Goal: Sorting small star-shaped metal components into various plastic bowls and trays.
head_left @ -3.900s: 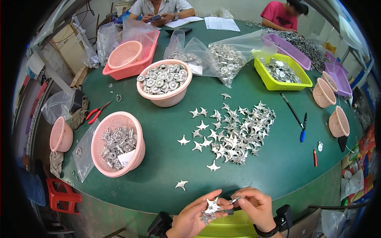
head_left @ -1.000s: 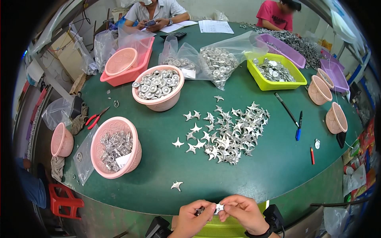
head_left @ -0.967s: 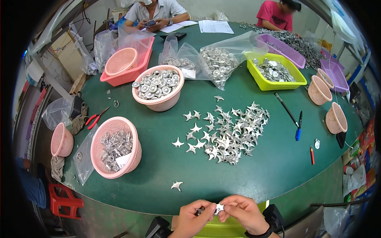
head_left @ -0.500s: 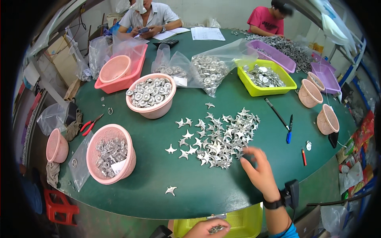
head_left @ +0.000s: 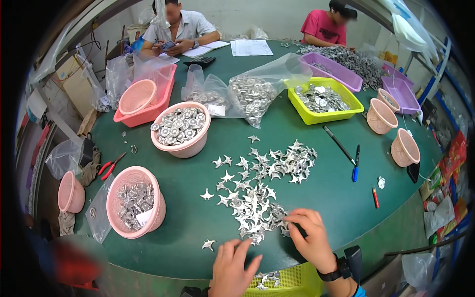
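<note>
A loose heap of small silvery metal castings (head_left: 255, 205), each with several pointed arms, lies on the green table in front of me. My right hand (head_left: 310, 241) is at the near right edge of the heap, thumb and fingers apart, fingertips against the outer pieces. Just below the near edge of the heap is my left hand (head_left: 232, 270), palm down with its fingers spread and nothing visible in it. One single casting (head_left: 209, 245) rests apart, left of that hand. Below the table edge, a yellow-green basket (head_left: 309, 282) contains several such castings.
Left of the heap stand a pink basket of shiny metal parts (head_left: 161, 218) and one of round metal pieces (head_left: 199, 146). Red-handled pliers (head_left: 106, 168) lie farther left. Pens (head_left: 356, 171) lie at right, beyond them small pink baskets (head_left: 405, 151). Two people sit across the table.
My left hand has risen from the basket below to the table, and castings now show in that basket. My right hand has come nearer, and part of the heap has shifted toward me.
</note>
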Available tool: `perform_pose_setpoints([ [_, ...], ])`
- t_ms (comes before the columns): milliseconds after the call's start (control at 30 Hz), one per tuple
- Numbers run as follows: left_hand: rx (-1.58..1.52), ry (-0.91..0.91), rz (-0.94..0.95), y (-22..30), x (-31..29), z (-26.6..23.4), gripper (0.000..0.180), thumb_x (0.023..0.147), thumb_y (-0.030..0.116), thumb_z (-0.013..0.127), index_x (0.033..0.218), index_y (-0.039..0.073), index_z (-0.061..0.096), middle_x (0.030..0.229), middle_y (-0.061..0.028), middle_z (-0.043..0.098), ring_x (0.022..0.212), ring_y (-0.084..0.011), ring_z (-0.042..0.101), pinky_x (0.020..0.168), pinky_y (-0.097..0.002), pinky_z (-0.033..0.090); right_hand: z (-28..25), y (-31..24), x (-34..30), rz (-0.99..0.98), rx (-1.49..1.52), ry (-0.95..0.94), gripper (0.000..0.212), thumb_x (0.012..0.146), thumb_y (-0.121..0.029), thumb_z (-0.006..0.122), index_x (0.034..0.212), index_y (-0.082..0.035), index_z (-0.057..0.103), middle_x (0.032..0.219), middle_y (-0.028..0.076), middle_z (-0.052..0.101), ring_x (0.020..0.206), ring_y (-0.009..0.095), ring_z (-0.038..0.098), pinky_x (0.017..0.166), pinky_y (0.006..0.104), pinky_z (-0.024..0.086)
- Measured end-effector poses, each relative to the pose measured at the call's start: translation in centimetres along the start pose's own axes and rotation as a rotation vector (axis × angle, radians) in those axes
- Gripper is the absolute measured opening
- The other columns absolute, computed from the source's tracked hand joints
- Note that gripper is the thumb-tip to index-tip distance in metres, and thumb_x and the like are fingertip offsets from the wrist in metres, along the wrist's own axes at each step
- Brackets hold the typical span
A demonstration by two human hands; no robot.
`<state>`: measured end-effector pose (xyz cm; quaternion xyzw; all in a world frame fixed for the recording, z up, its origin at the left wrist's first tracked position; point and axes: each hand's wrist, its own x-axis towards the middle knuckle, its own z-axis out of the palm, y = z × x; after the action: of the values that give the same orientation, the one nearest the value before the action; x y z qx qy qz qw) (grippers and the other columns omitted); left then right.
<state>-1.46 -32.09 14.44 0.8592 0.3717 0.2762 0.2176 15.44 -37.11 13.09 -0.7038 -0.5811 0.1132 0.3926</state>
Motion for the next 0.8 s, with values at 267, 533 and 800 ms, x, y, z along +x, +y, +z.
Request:
perform_pose_setpoints([
  [267,0.005,-0.046,-0.001,-0.8,0.5,1.7,0.031,0.06,0.012,0.065,0.085,0.001,0.052,0.08,-0.0099,0.049,0.072,-0.024,0.049,0.061,-0.0308,0.04,0.8,0.0,-1.9,0.018,-0.024,-0.059,0.019,0.067,-0.007,0.059,0.084,-0.002,0.052,0.073,0.01,0.05,0.069,0.026,0.048,0.06,0.0316,0.04],
  [533,-0.314,-0.185,-0.144,-0.5,-1.5,0.5,0.032,0.063,0.009,0.061,0.092,0.003,0.05,0.082,-0.0135,0.049,0.074,-0.0274,0.049,0.066,-0.0319,0.04,0.5,0.1,-4.2,-0.08,0.008,-0.02,0.02,0.066,-0.004,0.06,0.084,-0.003,0.053,0.083,0.008,0.053,0.076,0.024,0.05,0.063,0.0315,0.041],
  [800,-0.158,-0.094,-0.144,-0.8,-1.6,1.6,0.033,0.057,0.011,0.068,0.084,0.003,0.051,0.076,-0.0079,0.05,0.066,-0.0198,0.05,0.058,-0.0288,0.04,-0.2,-0.7,-3.8,0.166,-0.112,-0.087,0.033,0.063,-0.012,0.064,0.092,-0.003,0.05,0.092,0.011,0.044,0.085,0.028,0.038,0.073,0.0337,0.033],
])
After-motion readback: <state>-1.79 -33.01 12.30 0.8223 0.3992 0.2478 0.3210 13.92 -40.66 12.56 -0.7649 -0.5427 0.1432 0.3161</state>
